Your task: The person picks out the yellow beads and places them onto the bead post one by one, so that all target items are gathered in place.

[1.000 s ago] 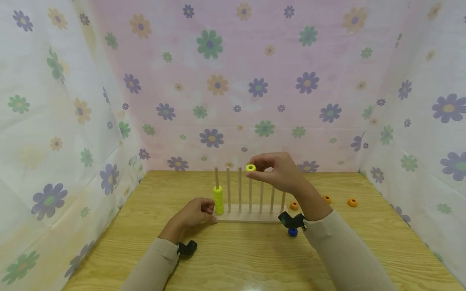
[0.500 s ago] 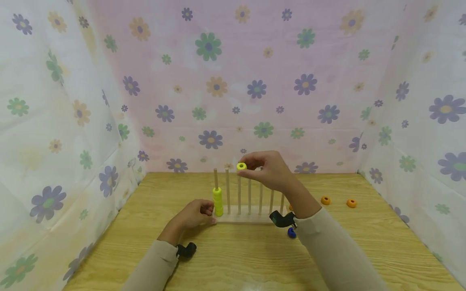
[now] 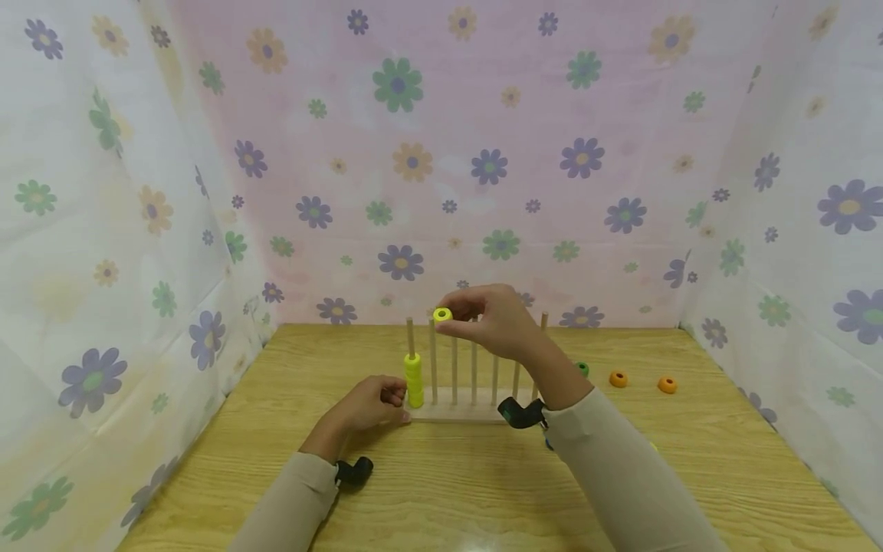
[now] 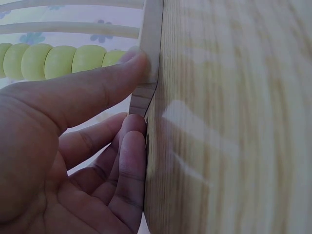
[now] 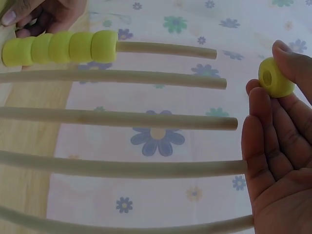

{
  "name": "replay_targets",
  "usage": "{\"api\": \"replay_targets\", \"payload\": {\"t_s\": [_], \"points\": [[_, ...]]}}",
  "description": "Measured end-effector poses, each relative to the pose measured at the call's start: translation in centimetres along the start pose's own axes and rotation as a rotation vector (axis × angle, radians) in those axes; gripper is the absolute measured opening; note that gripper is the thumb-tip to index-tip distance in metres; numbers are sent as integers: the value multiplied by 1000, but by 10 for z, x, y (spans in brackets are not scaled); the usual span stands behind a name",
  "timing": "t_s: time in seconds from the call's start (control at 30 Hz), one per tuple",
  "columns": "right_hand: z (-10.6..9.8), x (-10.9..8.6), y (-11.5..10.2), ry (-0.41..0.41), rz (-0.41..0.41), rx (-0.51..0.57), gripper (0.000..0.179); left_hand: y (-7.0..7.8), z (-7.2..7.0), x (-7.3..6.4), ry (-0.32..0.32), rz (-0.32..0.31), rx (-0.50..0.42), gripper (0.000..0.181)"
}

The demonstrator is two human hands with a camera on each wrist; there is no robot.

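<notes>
My right hand pinches a yellow bead between thumb and fingers, its hole visible. That bead is level with the peg tips, near the top of the second peg from the left; in the right wrist view the bead is apart from the pegs. A wooden peg rack stands upright on the table. Its leftmost peg carries a stack of several yellow beads. My left hand holds the left end of the base; in the left wrist view the thumb lies on the base, fingers curled at its end.
Two orange beads lie at the right of the table. A green bead shows behind the right forearm. Blue and yellow bits peek out beside the right sleeve. Flower-patterned cloth walls the back and sides.
My right hand has moved left with the yellow bead, past the middle pegs toward the second peg. The left hand has stayed at the base's end. A green bead has come into view.
</notes>
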State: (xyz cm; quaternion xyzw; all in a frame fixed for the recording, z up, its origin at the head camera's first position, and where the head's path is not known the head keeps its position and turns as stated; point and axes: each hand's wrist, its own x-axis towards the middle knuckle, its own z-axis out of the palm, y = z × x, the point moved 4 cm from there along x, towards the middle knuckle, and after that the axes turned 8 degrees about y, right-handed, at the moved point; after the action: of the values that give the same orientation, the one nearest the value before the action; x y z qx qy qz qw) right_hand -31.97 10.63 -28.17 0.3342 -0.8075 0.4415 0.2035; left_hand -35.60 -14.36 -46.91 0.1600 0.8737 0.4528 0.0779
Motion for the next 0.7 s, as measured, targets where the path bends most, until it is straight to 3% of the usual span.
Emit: {"api": "replay_targets", "payload": {"t_s": [0.43,0.7], "points": [[8,10,-4,-3,-6,17,24,0,0,0,9,-3,11,61],[16,20,-5,12,57,0,28,0,-1,0,6,-7,3,61]]}}
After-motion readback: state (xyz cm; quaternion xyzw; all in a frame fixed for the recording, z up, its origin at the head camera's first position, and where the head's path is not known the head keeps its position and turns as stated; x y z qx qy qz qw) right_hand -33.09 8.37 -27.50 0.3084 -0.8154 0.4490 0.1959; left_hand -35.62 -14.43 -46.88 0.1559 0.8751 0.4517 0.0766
